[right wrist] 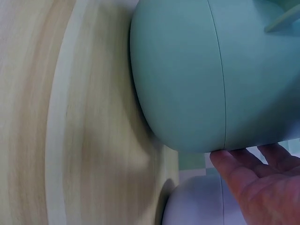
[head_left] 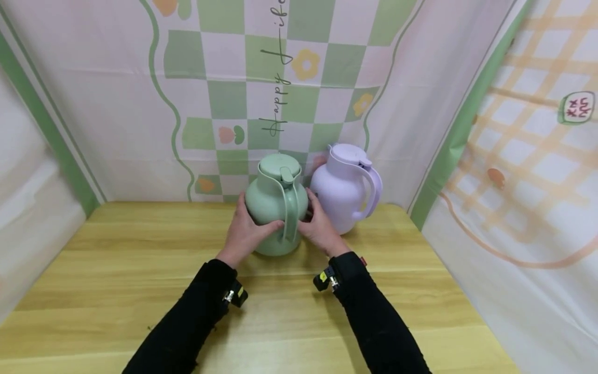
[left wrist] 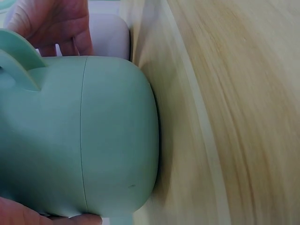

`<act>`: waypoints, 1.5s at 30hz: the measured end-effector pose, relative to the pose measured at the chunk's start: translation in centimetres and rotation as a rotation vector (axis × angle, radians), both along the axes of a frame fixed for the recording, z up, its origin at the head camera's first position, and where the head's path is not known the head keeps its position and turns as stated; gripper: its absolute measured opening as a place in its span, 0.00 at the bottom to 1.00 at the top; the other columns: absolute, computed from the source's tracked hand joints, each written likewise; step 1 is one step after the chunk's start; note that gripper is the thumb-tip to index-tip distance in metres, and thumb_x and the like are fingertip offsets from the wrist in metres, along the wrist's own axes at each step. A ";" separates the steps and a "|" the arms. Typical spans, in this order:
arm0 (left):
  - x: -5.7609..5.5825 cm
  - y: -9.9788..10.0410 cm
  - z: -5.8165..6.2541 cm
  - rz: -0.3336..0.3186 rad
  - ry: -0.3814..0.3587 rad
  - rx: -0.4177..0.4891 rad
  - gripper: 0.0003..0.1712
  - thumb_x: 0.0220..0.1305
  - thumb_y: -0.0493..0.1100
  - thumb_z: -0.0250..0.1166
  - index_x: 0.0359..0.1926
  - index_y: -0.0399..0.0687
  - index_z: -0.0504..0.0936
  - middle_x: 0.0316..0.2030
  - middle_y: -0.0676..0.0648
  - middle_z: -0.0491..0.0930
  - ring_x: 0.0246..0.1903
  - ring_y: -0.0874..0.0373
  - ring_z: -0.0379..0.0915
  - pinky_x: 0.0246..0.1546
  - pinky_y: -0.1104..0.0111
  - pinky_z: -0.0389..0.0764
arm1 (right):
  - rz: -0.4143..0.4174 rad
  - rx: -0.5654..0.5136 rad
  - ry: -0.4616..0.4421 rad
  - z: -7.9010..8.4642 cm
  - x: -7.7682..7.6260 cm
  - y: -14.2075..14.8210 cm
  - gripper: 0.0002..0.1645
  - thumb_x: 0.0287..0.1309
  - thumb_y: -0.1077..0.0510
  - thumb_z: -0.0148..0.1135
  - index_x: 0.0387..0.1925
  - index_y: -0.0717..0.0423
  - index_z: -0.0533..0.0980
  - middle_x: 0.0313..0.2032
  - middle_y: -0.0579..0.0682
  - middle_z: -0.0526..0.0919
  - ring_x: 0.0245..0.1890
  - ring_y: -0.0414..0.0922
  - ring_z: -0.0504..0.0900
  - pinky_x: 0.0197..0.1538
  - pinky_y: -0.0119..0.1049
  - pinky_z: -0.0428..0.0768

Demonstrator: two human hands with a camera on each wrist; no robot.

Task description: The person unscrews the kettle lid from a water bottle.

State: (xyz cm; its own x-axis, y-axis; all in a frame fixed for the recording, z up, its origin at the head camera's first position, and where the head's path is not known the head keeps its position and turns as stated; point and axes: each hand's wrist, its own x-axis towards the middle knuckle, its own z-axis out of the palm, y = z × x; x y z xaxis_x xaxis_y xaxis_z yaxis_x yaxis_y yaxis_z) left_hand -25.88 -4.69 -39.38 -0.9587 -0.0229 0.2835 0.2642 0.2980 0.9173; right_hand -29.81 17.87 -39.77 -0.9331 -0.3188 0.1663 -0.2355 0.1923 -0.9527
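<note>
Green jug (head_left: 266, 200): one, upright on the table, towards the middle of its far side; lid on, handle (head_left: 291, 213) turned to the near side. A fine seam runs round the body, and a small dark mark shows low down.

Left hand (head_left: 244, 228): wrapped about the jug's left side, thumb laid across the near face towards the handle. Right hand (head_left: 322, 226): holding the right side, thumb near the handle, fingertips against the body.

Purple jug (head_left: 334, 195): one, upright, just right of the green one and slightly farther off; lid on, handle to the right.

Black sleeves (head_left: 184, 317): two, a small camera at each wrist.

Table (head_left: 140, 270): pale wood grain.

Far cloth (head_left: 308, 21): green and white checks, flowers, the lettering "Happy". Right cloth (head_left: 518, 135): orange lattice on white.
</note>
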 end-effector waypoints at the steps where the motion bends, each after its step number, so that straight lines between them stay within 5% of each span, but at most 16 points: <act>1: 0.0 -0.2 0.0 -0.006 -0.004 0.000 0.70 0.49 0.58 0.84 0.82 0.52 0.47 0.71 0.40 0.66 0.67 0.44 0.70 0.66 0.45 0.73 | -0.008 0.008 -0.002 0.0 0.1 -0.1 0.65 0.63 0.53 0.74 0.85 0.43 0.38 0.79 0.58 0.57 0.76 0.58 0.63 0.74 0.55 0.67; 28: 1.6 -3.2 0.2 -0.079 -0.019 -0.020 0.70 0.51 0.57 0.83 0.82 0.49 0.46 0.73 0.39 0.64 0.69 0.42 0.67 0.69 0.43 0.70 | -0.077 0.076 0.028 0.0 2.4 -2.5 0.66 0.56 0.39 0.77 0.84 0.36 0.44 0.77 0.56 0.60 0.74 0.58 0.66 0.70 0.55 0.73; 45: 2.6 -4.6 0.2 -0.116 -0.018 -0.023 0.68 0.52 0.55 0.83 0.82 0.51 0.47 0.73 0.41 0.65 0.70 0.43 0.67 0.70 0.42 0.69 | -0.110 0.096 0.062 0.2 4.0 -3.7 0.65 0.56 0.41 0.78 0.83 0.38 0.46 0.79 0.51 0.56 0.76 0.55 0.64 0.71 0.55 0.72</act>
